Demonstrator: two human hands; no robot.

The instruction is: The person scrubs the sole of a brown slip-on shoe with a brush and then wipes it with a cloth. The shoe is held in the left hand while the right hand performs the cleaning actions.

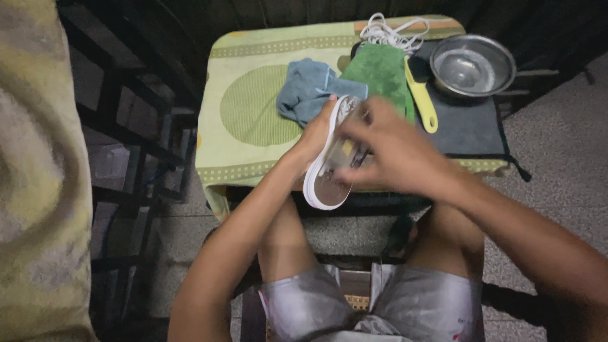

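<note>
My left hand (315, 134) grips a white-soled shoe (329, 183) from its left side, sole edge turned up and heel toward me. My right hand (392, 149) lies over the shoe's upper, fingers curled against it and blurred with motion. What the right fingers hold against the shoe is hidden. The shoe hangs over the near edge of a small table covered with a green and yellow cloth (253, 107).
On the table lie a blue rag (304, 88), a green rag (382, 73), a yellow-handled brush (423, 98), white laces (392, 31), a dark mat (468, 126) and a steel bowl (472, 64). A patterned cushion (35, 190) fills the left. My knees are below.
</note>
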